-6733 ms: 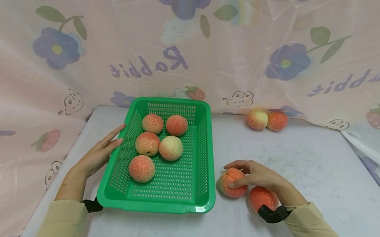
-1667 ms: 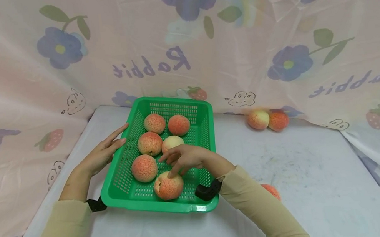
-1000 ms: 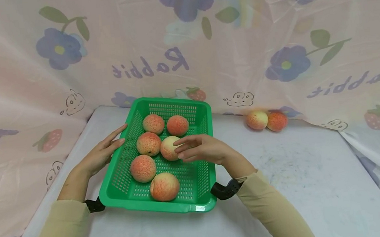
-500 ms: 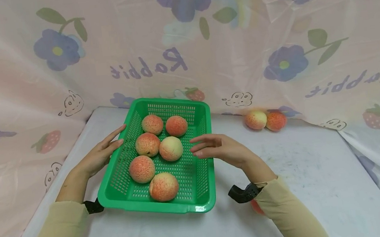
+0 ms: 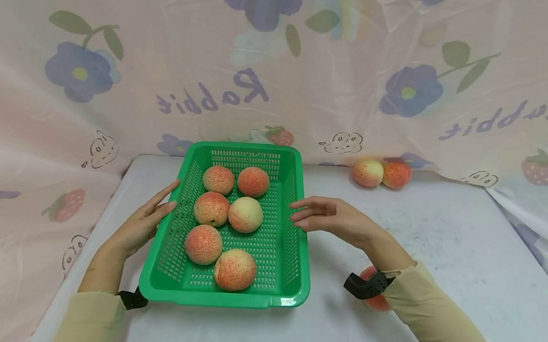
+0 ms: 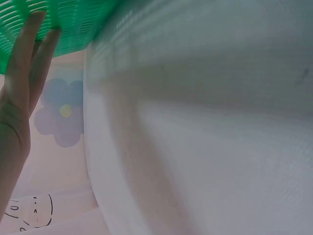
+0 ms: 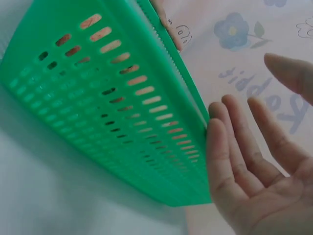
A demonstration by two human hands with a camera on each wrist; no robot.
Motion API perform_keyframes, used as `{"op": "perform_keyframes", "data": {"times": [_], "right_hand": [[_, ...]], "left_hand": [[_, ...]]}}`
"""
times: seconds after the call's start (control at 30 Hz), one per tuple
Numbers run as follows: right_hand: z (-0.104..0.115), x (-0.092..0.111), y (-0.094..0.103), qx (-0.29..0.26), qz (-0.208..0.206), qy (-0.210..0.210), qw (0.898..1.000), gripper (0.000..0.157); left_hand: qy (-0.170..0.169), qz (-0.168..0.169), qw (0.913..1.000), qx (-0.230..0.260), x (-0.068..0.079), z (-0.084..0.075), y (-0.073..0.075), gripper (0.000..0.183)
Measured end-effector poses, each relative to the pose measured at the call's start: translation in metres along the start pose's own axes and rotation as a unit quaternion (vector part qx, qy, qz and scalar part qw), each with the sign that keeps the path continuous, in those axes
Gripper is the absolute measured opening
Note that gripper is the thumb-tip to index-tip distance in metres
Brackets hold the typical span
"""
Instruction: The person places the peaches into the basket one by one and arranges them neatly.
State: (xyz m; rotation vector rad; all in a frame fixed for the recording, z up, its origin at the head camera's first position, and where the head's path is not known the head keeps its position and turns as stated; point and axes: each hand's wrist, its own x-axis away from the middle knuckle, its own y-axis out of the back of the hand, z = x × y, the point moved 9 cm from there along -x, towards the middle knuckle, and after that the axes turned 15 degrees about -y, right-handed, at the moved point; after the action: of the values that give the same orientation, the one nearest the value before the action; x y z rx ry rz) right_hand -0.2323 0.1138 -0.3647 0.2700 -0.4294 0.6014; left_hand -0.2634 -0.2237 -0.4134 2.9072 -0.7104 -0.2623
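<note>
Several red-and-yellow peaches, one of them a pale peach (image 5: 246, 215), lie in a green perforated plastic basket (image 5: 288, 301) in the head view. My left hand (image 5: 141, 225) rests on the basket's left side; its extended fingers (image 6: 43, 61) touch the mesh wall in the left wrist view. Beside the right rim is my right hand (image 5: 336, 217), holding nothing. Its fingers (image 7: 244, 142) are loosely extended at the rim in the right wrist view. A red peach (image 5: 377, 300) on the table is partly hidden behind the right wrist's black strap.
Two more peaches, a yellowish peach (image 5: 368, 173) and a red peach (image 5: 397, 173), sit together at the table's back edge. The white table (image 5: 443, 253) is bordered by a patterned curtain (image 5: 316, 94) behind and at the sides.
My right hand has carried a peach from the table into the basket's front, let go of it, and drawn back right past the rim. My left hand has stayed at the basket.
</note>
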Motion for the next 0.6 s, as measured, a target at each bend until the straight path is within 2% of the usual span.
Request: {"op": "perform_keyframes", "data": {"times": [0.23, 0.6], "right_hand": [[-0.012, 0.005, 0.011, 0.005, -0.015, -0.001, 1.0, 0.048], [-0.04, 0.024, 0.036, 0.036, -0.04, -0.006, 0.999, 0.048]], "left_hand": [[0.002, -0.001, 1.0, 0.0, 0.0, -0.001, -0.001, 0.058], [0.002, -0.004, 0.9999, 0.011, 0.0, -0.001, -0.001, 0.057]]}}
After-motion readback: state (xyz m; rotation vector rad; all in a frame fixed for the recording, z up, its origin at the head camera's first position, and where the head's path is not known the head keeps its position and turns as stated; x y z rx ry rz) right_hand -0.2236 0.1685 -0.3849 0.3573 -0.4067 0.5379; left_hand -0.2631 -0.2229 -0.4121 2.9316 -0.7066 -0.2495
